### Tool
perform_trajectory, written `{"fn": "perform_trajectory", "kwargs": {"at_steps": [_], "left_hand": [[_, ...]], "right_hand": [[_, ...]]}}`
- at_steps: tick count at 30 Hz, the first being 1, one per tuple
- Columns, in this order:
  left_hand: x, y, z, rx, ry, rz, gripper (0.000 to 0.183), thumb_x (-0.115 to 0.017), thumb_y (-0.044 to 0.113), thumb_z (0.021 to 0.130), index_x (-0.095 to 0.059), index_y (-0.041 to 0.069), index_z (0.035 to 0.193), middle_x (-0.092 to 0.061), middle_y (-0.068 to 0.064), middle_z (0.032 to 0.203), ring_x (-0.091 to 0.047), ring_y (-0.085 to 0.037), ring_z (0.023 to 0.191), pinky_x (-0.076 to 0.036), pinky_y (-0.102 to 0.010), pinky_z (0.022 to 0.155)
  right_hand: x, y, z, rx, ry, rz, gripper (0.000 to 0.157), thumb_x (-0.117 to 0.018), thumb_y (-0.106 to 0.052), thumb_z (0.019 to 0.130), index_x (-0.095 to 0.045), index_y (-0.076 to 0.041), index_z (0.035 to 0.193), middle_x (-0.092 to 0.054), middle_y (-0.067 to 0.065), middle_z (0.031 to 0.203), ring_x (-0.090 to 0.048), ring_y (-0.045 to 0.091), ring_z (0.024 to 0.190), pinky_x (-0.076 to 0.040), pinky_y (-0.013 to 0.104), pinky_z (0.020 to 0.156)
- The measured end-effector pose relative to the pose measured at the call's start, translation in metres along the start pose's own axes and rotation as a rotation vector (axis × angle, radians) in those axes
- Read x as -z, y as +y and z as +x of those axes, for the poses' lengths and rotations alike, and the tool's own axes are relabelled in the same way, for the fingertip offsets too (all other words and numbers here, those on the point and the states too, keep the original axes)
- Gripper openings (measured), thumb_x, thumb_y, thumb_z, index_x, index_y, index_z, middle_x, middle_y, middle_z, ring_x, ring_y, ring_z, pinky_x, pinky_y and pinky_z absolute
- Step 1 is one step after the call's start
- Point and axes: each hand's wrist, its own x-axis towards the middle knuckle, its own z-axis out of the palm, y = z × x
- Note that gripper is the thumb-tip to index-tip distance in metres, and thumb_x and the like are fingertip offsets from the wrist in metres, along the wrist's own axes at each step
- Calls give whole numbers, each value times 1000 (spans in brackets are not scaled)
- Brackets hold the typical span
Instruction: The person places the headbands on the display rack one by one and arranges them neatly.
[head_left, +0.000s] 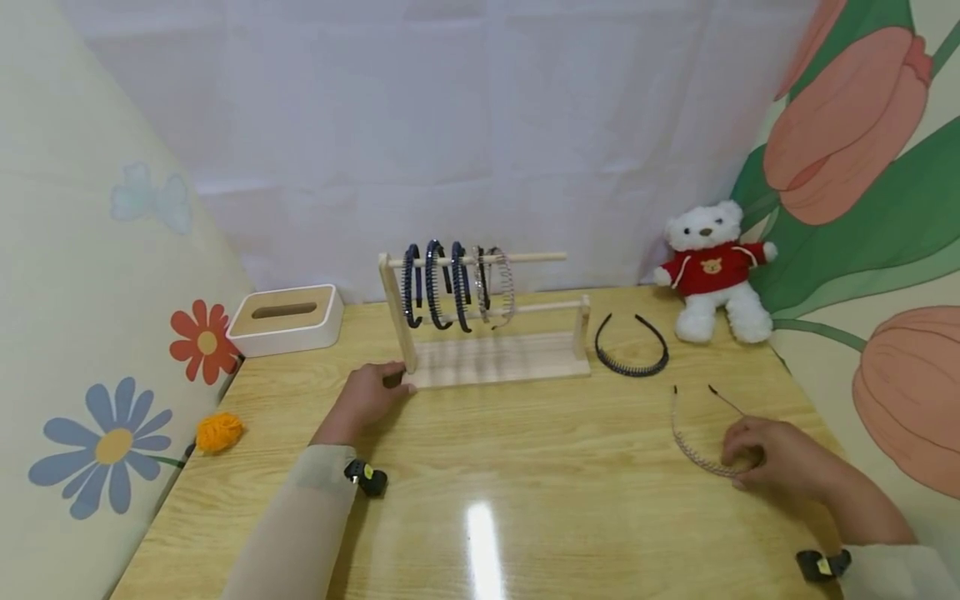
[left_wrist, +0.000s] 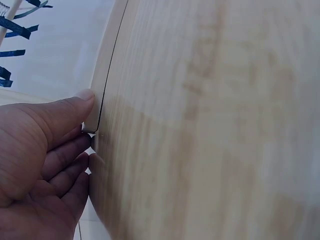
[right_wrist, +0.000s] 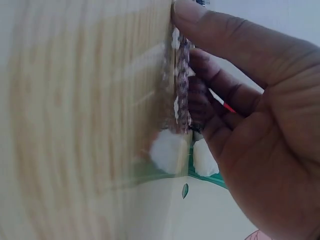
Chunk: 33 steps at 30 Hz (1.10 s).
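A wooden headband rack [head_left: 495,360] stands on the table, several dark headbands and some clear or pinkish ones hanging from its upper rod. My left hand [head_left: 367,396] holds the left end of its base; the thumb [left_wrist: 84,98] lies on the base edge, with the other fingers curled beside the end. At the right, a thin pinkish headband [head_left: 696,457] with a wavy, toothed band lies with its dark tips pointing away from me. My right hand [head_left: 780,458] pinches its right side between thumb and fingers; the beaded-looking band [right_wrist: 183,85] shows there close up.
A black toothed headband [head_left: 633,370] lies right of the rack. Behind it a white teddy bear [head_left: 708,271] in a red sweater sits against the wall. A white tissue box [head_left: 318,329] with a wooden lid and an orange ball-like bundle [head_left: 219,432] are at the left.
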Motion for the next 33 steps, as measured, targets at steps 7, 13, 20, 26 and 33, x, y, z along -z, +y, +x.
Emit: {"fn": "perform_trajectory", "kwargs": {"at_steps": [7, 13, 20, 26, 33], "left_hand": [[2, -1, 1, -10, 2, 1, 57, -75, 28, 106, -59, 7, 157, -55, -24, 161, -46, -48, 154, -38, -64, 127], [4, 0, 1, -12, 3, 13, 58, -75, 29, 106, -59, 7, 157, -54, -24, 161, -45, -49, 154, -37, -65, 127], [3, -2, 1, 8, 3, -13, 57, -74, 29, 107, -58, 9, 158, -51, -25, 164, -42, -50, 155, -34, -65, 128], [-3, -5, -1, 8, -10, -12, 57, -74, 29, 107, -58, 7, 157, -51, -25, 164, -42, -51, 155, -34, -66, 128], [-2, -3, 0, -1, 9, -17, 55, -74, 27, 107, -59, 9, 157, -53, -23, 163, -44, -48, 155, -35, -64, 128]], "right_hand": [[-4, -9, 8, 53, -32, 47, 20, -93, -8, 83, -83, -25, 84, -70, -12, 97, -59, -7, 88, -56, 23, 73], [-13, -36, 27, 188, -89, 123, 13, -89, -9, 89, -85, -21, 90, -71, -13, 97, -62, -6, 88, -59, 22, 73], [-18, -82, 60, 319, -78, 271, 6, -74, -15, 105, -77, -19, 102, -75, -3, 97, -62, -2, 87, -56, 25, 73], [-28, -103, 87, 320, -106, 585, 14, -55, -5, 114, -67, 1, 112, -65, 14, 88, -59, 9, 79, -56, 31, 67], [-37, -113, 110, 292, -36, 990, 25, -45, -6, 117, -70, -7, 120, -66, -5, 96, -59, 5, 82, -54, 23, 69]]}}
